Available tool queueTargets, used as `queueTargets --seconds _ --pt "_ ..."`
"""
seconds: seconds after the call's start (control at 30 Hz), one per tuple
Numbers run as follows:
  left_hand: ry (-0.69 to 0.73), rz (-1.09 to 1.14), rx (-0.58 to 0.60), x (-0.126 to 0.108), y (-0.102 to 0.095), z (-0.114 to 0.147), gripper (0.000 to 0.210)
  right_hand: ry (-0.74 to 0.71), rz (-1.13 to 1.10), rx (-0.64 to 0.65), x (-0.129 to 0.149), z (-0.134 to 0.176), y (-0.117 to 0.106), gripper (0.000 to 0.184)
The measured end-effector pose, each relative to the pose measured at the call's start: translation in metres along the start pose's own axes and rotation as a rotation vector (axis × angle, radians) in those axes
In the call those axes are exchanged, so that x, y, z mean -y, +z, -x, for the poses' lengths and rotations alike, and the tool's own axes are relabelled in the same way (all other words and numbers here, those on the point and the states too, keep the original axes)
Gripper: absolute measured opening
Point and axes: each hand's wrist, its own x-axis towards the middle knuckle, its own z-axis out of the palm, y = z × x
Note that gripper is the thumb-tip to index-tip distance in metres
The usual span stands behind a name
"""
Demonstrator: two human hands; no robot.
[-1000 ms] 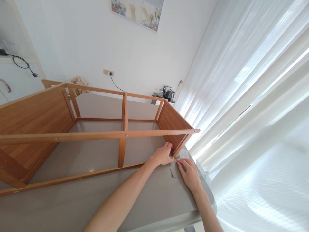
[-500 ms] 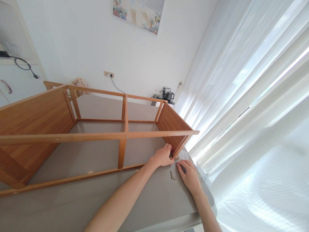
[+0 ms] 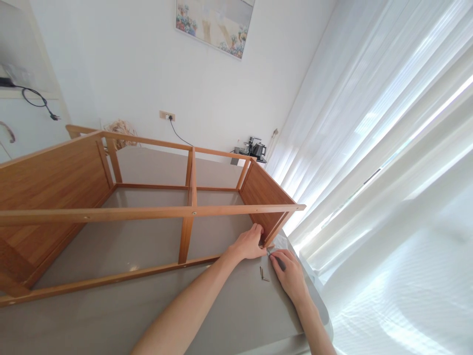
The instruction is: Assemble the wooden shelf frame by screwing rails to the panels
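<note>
A wooden shelf frame (image 3: 185, 236) lies on its side on the grey tabletop. My left hand (image 3: 252, 241) is closed around its near right corner, with the fingers against the inside of the end panel (image 3: 266, 190). Just right of that corner, my right hand (image 3: 290, 273) pinches a small, thin metal piece (image 3: 269, 253) between thumb and fingers, its tip close to the wood. Its exact kind is too small to tell. Loose metal bolts (image 3: 263, 274) lie on the table between the two hands, below the corner.
Clear plastic wrapping (image 3: 281, 240) lies behind my right hand near the table's right edge. White curtains (image 3: 369, 187) hang along the right. At the back stands a black kettle (image 3: 258, 149), and a wall socket (image 3: 167, 116) has a cord plugged in.
The view has tilted up slightly, so everything sits a little lower. Both hands stay at the same corner, with the right hand's grip hardly changed.
</note>
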Motion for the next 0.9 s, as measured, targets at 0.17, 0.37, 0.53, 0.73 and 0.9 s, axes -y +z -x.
queueTargets --seconds 0.17,0.37,0.53,0.73,0.9 --pt "-0.005 -0.007 0.002 0.0006 0.0003 -0.001 0.042 -0.018 0.01 0.006 -0.001 -0.0002 0.0007 0.026" --pt "-0.012 0.0 0.01 -0.0002 -0.0014 -0.0007 0.042 -0.015 -0.016 0.026 0.0025 -0.0009 -0.0021 0.028" --pt "0.006 0.037 0.005 0.0019 -0.0012 0.0004 0.041 0.014 -0.016 0.029 0.0055 -0.0001 -0.003 0.027" --pt "0.021 0.064 -0.006 0.0031 -0.0015 0.0012 0.04 0.03 -0.004 0.03 0.0051 0.0011 -0.0033 0.023" --pt "0.022 0.06 -0.008 0.0033 -0.0012 0.0011 0.04 0.043 -0.007 0.031 0.0045 0.0019 -0.004 0.021"
